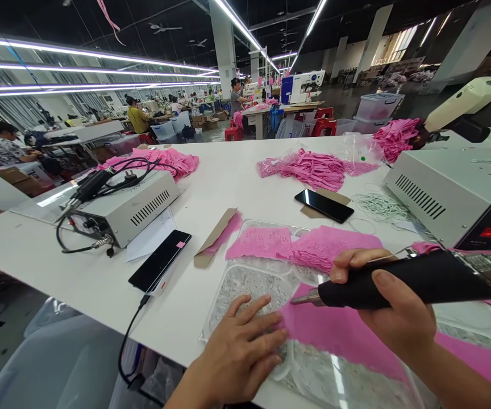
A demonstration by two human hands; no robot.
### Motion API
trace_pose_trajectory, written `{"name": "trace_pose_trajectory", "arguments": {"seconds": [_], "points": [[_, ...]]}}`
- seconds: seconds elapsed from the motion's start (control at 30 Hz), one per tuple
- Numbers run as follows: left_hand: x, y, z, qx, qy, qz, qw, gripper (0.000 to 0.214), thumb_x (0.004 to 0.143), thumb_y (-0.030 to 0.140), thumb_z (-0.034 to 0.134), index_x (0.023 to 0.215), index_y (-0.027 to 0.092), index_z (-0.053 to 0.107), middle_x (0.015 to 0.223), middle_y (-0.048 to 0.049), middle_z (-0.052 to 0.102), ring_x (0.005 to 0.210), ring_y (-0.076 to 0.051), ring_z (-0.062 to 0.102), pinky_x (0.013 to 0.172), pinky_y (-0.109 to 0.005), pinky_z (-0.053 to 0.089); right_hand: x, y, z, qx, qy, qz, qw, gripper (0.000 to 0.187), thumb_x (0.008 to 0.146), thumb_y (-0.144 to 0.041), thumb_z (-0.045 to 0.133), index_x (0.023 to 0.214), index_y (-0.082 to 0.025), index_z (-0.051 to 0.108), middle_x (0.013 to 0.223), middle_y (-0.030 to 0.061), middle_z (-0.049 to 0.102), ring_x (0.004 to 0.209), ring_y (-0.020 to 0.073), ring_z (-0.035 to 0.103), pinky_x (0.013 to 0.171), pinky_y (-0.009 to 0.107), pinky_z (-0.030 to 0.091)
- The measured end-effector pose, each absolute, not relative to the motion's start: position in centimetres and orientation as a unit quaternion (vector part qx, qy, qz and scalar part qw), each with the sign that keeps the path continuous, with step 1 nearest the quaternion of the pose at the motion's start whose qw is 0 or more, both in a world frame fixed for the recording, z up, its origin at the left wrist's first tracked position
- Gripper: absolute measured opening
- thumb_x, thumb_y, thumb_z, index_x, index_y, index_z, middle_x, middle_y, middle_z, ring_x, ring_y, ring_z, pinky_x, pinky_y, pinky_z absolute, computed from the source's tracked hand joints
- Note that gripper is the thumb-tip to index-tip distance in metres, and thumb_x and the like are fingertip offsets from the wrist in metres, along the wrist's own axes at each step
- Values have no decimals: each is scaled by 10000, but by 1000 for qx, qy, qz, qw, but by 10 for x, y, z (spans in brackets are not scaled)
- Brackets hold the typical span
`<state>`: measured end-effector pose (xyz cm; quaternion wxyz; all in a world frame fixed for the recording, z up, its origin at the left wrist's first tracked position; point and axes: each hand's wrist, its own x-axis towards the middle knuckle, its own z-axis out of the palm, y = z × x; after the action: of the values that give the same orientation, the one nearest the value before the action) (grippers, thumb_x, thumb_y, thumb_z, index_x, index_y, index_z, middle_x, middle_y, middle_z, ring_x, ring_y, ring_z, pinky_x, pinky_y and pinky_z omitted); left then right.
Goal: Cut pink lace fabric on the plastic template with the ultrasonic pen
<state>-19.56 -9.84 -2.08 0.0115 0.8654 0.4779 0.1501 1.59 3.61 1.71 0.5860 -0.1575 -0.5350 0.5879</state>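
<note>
My right hand (399,307) is wrapped round a black handheld ultrasonic welder (407,281) with a flat metal tip. That tip touches a pink fabric piece (339,329), near its upper left corner. The piece lies over a clear plastic tray (254,289) with rounded compartments. Fingers spread, my left hand (241,352) lies flat on the tray, its fingertips at the fabric's left edge. Just behind sit a pink lace-patterned piece (260,244) and a stack of pink fabric pieces (331,244). More pink fabric (479,352) shows at the right, partly behind my forearm.
Grey control boxes stand left (130,204) and right (454,187); a second black handpiece (94,184) rests on the left one. Two phones (160,258) (324,205), folded cardboard (215,236), pink strips (313,167) and pale elastic loops (379,205) lie on the white table (224,170).
</note>
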Motion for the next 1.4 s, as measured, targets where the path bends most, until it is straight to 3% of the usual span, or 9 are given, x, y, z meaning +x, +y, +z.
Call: {"name": "trace_pose_trajectory", "arguments": {"seconds": [0.27, 0.63, 0.87, 1.4], "points": [[-196, -96, -17, 869, 469, 157, -1, 361, 908, 225, 504, 1267, 242, 538, 1302, -29, 589, 1346, -248, 377, 1091, -465, 330, 12, 39, 19, -150, -538, 575, 598, 109, 807, -324, 657, 789, -217, 661, 755, 32, 600, 606, 170, 587, 586, 333, 538], [-175, -48, 0, 892, 424, 155, -35, 333, 932, 124, 398, 1212, 178, 569, 1289, -67, 598, 1250, -251, 499, 991, -448, 438, 66, 58, 31, -206, -495, 496, 683, 100, 783, -288, 631, 748, -201, 665, 747, 19, 616, 602, 143, 574, 640, 294, 512], [-161, -24, -13, 890, 433, 140, -15, 299, 950, 227, 444, 1216, 207, 579, 1328, -61, 566, 1279, -274, 465, 1027, -506, 387, 57, 54, 13, -191, -493, 509, 680, 114, 801, -322, 644, 806, -210, 668, 789, 26, 627, 633, 150, 582, 650, 295, 528], [-169, -26, -19, 889, 443, 115, -1, 323, 928, 265, 497, 1239, 221, 569, 1334, -86, 557, 1301, -290, 435, 1019, -544, 384, 53, 58, 11, -189, -522, 498, 666, 96, 851, -307, 606, 834, -222, 648, 825, 17, 623, 669, 151, 590, 671, 295, 530]]}}
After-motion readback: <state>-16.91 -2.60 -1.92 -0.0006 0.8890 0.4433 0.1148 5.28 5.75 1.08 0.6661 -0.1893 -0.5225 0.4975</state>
